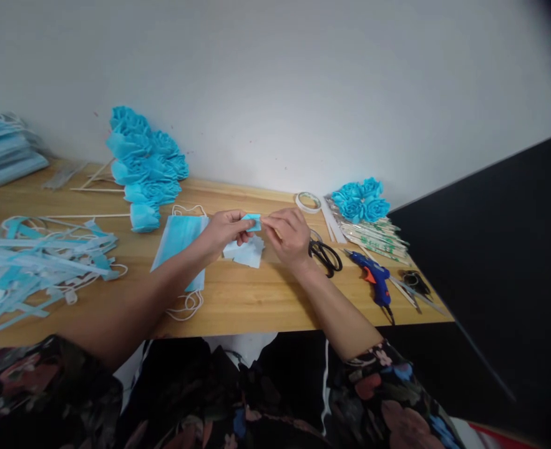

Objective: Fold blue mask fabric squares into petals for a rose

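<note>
Above the middle of the table, my left hand [228, 229] pinches a small piece of blue mask fabric [253, 219] between thumb and fingers. My right hand [290, 234] is closed at the fingertips on the right edge of that same piece. Below the hands lies a pale blue fabric scrap [247, 251] with uneven edges. A whole blue face mask [181, 234] with white ear loops is flat on the table, partly behind my left forearm. Black-handled scissors [326, 257] rest just right of my right hand, their blades partly hidden by it.
Blue fabric flowers [146, 165] on sticks stand back left, and another blue cluster [362, 201] sits back right. Cut mask strips [45, 268] and stacked masks [6, 153] fill the left. A tape roll [308, 202] and a blue glue gun [373, 277] are at right on the wooden table [256, 299].
</note>
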Demonstrator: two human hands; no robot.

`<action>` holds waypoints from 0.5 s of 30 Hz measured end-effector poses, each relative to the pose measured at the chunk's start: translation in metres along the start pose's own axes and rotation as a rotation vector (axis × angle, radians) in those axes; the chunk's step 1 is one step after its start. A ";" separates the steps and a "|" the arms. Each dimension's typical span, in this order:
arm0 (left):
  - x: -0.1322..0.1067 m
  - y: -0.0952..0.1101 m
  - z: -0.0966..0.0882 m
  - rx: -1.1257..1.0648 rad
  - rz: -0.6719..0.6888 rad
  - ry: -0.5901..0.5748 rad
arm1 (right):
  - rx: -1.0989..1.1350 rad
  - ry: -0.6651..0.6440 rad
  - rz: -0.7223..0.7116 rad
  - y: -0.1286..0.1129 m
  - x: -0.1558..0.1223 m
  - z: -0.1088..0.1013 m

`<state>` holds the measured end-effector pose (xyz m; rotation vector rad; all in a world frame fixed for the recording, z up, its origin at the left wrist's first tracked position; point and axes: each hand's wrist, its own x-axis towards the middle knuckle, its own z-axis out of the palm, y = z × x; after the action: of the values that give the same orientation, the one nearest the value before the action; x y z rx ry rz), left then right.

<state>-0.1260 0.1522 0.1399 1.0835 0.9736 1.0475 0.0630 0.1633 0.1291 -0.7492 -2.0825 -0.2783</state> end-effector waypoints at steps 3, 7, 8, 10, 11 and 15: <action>0.000 0.000 0.001 0.007 -0.034 0.006 | -0.035 0.008 -0.006 0.000 -0.004 0.002; -0.001 0.001 0.003 0.012 -0.055 0.012 | -0.098 0.032 -0.009 -0.002 -0.002 0.003; -0.001 0.001 0.003 0.014 -0.053 0.011 | -0.100 0.041 -0.018 -0.002 -0.002 0.003; 0.000 0.000 0.003 0.016 -0.052 0.016 | -0.086 0.069 -0.040 -0.002 -0.001 0.004; 0.000 -0.001 0.003 0.016 -0.051 0.015 | -0.074 0.081 -0.045 -0.002 -0.001 0.004; 0.001 -0.003 0.001 0.011 -0.032 -0.006 | -0.059 0.052 -0.009 -0.001 -0.001 0.004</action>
<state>-0.1242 0.1523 0.1368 1.0757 0.9901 1.0136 0.0602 0.1640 0.1257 -0.7596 -2.0369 -0.3617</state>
